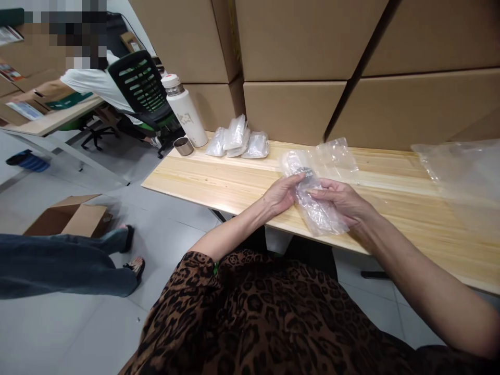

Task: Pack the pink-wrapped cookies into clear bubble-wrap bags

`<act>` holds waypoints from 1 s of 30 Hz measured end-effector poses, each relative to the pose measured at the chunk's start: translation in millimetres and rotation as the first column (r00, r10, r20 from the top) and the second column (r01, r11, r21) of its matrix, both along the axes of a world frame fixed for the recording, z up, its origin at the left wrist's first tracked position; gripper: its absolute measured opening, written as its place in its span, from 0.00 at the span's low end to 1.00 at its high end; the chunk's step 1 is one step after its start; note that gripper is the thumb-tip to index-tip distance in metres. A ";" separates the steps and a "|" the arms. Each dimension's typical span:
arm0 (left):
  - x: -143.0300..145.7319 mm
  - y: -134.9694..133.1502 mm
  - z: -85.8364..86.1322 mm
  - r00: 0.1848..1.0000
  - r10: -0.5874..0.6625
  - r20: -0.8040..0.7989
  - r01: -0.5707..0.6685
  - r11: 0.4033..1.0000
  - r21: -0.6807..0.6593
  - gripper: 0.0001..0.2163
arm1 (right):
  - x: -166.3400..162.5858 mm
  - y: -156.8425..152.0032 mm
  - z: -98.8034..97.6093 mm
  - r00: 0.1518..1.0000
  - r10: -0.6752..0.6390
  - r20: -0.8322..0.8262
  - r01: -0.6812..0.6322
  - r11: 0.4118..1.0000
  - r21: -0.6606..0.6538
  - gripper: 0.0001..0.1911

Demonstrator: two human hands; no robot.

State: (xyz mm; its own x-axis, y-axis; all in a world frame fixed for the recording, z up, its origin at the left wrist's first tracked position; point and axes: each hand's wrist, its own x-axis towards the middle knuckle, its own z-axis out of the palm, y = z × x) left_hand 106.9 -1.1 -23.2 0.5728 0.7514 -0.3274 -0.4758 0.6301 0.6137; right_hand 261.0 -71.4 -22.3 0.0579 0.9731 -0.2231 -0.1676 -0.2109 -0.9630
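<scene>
A crinkled clear plastic bag is held between my two hands over the front part of the wooden table. Something small and dark shows through its upper end; I cannot make out what it is. My left hand grips the bag's left edge, thumb on top. From the right, my right hand pinches the bag's middle between thumb and fingers. Just behind the hands lies another flat clear bag. Several filled clear packets are piled at the back of the table.
Stacked cardboard boxes line the table's back edge. A white flask and a metal cup stand at the left end. Plastic sheeting lies at right. An opened carton and another person's legs are at left; someone sits on a chair behind.
</scene>
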 end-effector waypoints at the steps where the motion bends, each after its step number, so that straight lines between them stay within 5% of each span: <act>1: 1.3 -0.4 -0.3 1.000 0.015 -0.008 -0.015 1.000 0.000 0.04 | 1.2 0.6 -2.5 0.996 -0.030 0.087 0.026 0.999 0.038 0.29; 4: 4.6 -2.5 -0.3 0.994 0.105 -0.023 -0.104 0.994 0.014 0.03 | 2.5 -1.3 -5.7 0.833 -0.248 0.495 0.101 0.947 0.304 0.31; 7: 7.7 -5.0 0.3 0.980 0.198 -0.032 -0.197 0.980 0.027 0.05 | -5.4 -7.3 -4.9 0.545 -0.361 0.757 -0.086 0.874 0.479 0.32; 10: 9.2 -5.9 0.0 0.975 0.219 -0.040 -0.217 0.975 0.047 0.03 | -17.7 -10.8 -7.9 0.394 -0.244 0.886 -0.307 0.874 0.377 0.37; 14: 3.3 -4.6 -0.5 0.995 0.094 0.018 -0.096 0.990 0.102 0.10 | -19.8 -8.4 -14.9 0.307 -0.162 0.938 -0.333 0.905 0.266 0.46; 18: -7.6 -2.7 1.9 0.999 -0.028 0.044 0.021 0.987 0.159 0.21 | -6.5 0.3 -20.0 0.392 -0.164 0.905 -0.330 0.893 0.305 0.49; 23: -10.7 -1.8 3.4 1.000 0.005 -0.006 -0.003 0.984 0.176 0.13 | 2.4 9.9 -29.3 0.589 -0.231 0.775 -0.225 0.874 0.431 0.43; 27: -8.5 -2.6 4.3 0.999 0.037 0.027 -0.041 0.981 0.188 0.05 | 1.0 9.0 -17.7 0.852 -0.165 0.497 -0.106 0.875 0.472 0.39; 30: -7.5 -1.5 5.3 0.999 0.031 0.042 -0.037 0.987 0.156 0.04 | -0.9 5.3 -1.6 0.964 -0.059 0.260 -0.040 0.931 0.363 0.33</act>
